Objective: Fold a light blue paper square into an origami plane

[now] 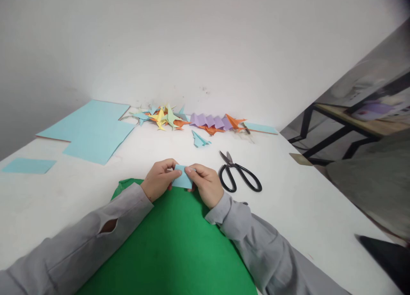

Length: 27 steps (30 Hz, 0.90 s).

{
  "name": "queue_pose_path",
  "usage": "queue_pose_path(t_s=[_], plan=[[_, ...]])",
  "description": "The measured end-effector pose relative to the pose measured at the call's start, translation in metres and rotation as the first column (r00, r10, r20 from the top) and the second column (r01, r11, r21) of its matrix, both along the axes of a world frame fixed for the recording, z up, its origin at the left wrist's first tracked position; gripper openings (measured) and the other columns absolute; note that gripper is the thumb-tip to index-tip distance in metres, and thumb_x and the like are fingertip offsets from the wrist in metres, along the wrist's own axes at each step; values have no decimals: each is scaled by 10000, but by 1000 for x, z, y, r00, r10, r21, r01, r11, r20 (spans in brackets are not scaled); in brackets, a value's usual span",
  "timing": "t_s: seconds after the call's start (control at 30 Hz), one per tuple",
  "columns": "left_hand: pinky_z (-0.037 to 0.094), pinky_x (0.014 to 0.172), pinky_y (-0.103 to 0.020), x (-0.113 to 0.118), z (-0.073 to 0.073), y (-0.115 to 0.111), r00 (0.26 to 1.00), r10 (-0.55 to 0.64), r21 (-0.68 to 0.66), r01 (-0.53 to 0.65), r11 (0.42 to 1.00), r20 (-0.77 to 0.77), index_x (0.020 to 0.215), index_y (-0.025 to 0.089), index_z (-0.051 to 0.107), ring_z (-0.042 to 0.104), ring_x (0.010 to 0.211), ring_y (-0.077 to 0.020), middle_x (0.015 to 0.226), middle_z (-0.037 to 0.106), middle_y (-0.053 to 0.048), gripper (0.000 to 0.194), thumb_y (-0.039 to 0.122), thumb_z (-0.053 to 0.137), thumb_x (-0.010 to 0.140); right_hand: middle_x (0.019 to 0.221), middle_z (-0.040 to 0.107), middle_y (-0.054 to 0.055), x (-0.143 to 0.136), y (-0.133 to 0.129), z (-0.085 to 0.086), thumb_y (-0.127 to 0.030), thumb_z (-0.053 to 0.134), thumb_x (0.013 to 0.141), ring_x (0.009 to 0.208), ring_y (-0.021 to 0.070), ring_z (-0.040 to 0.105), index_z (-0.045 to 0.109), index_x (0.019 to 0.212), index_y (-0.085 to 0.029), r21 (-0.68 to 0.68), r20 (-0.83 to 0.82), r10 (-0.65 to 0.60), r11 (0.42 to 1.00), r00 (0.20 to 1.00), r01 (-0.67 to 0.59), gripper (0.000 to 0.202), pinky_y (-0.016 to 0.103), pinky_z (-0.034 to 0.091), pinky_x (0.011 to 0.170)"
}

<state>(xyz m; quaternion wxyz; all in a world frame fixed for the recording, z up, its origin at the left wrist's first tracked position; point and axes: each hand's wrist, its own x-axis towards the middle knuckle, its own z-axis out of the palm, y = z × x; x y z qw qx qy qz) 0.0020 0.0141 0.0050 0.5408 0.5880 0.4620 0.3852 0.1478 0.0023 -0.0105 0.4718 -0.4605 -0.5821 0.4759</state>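
Note:
A small light blue piece of paper [183, 178] is held up between both hands near the middle of the view. My left hand [161, 179] pinches its left side, thumb on the front face. On the right side my right hand [206, 183] grips it in the same way, thumb near the top edge. The fingers behind the paper are mostly hidden. Below the hands spreads a green cloth [173, 243]. Black-handled scissors [238, 171] lie just right of my right hand, with their blades slightly apart.
On the white table [297, 209], large blue sheets [96, 130] and a smaller blue piece [28, 165] lie at left. Folded paper figures [166, 118], a purple pleated strip [211, 121] and a blue folded piece [200, 139] lie toward the wall. A dark object [384, 261] is at lower right.

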Motion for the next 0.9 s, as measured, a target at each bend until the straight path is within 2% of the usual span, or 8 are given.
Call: queue_pose_path(t_s=[0.13, 0.33, 0.7, 0.83, 0.9], plan=[[245, 329, -171, 0, 0, 0, 1000, -14, -10, 14, 1000, -15, 555, 174, 424, 356, 299, -51, 331, 390, 91, 199, 281, 543, 674, 394, 481, -52, 0, 0, 0, -395, 542, 764, 366, 92, 462, 595, 650, -160, 1, -5, -25, 1000, 1000, 25, 266, 207, 359, 389], [236, 342, -171, 0, -2, 0, 1000, -16, -31, 16, 999, 9, 585, 180, 423, 343, 298, -51, 317, 400, 92, 168, 263, 540, 672, 385, 475, -60, 0, 1, -2, -406, 563, 742, 348, 93, 463, 576, 636, -166, -34, -71, -100, 995, 992, 98, 263, 202, 350, 362], [259, 349, -177, -1, -3, 1, 999, -42, -10, 42, 999, 24, 660, 167, 491, 341, 305, -57, 326, 414, 90, 32, 179, 511, 637, 352, 466, -64, 0, 3, -3, -426, 560, 747, 330, 89, 445, 546, 600, -169, -41, -121, -151, 988, 981, 147, 297, 200, 332, 353], [265, 342, -184, -2, -7, 1, 994, -51, -30, 55, 998, 94, 666, 162, 512, 356, 311, -70, 340, 416, 79, 56, 158, 464, 639, 350, 474, -59, 1, 4, -3, -430, 543, 764, 327, 87, 436, 540, 597, -171, -24, -103, -148, 989, 984, 146, 309, 201, 327, 355], [262, 334, -191, -3, -7, 1, 989, -54, -33, 59, 998, 139, 632, 164, 497, 358, 309, -75, 349, 422, 67, 83, 206, 449, 685, 349, 472, -59, 2, 3, -3, -431, 542, 767, 328, 87, 435, 538, 599, -172, -14, -80, -137, 991, 987, 136, 309, 202, 329, 359]])
